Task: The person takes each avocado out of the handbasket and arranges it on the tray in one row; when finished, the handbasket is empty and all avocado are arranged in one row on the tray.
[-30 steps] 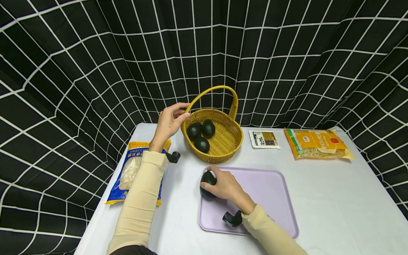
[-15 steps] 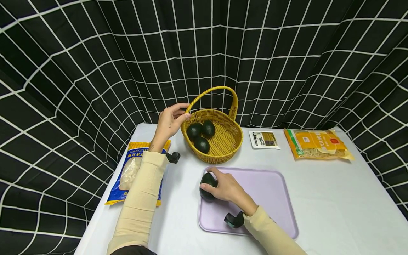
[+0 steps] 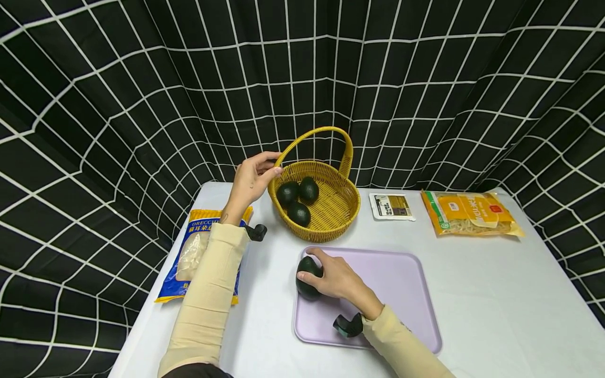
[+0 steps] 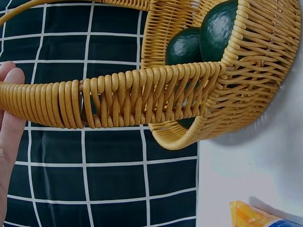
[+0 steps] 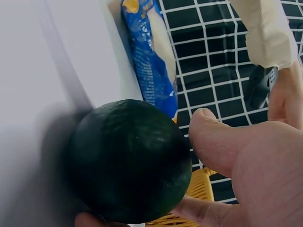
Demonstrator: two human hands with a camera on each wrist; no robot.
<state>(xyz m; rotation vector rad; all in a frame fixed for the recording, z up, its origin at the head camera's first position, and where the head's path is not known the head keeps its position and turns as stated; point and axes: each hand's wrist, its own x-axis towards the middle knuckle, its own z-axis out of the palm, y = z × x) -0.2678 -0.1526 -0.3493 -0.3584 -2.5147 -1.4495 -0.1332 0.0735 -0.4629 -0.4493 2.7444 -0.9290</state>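
Observation:
A yellow wicker basket stands behind the tray, with three dark green avocados in its left part. The left hand pinches the left side of the basket's handle between thumb and fingers. On the left edge of the lilac tray is another avocado, with the right hand around it, thumb on the near side and fingers on the far side. In the right wrist view this avocado fills the middle, and the thumb lies close beside it.
A blue and yellow pasta bag lies at the left, partly under the left forearm. At the back right are a small white and brown packet and an orange noodle bag. A black grid-patterned cloth hangs behind the white table.
The right hand and its avocado have shifted very slightly toward the near side of the tray. The left hand and the basket look the same.

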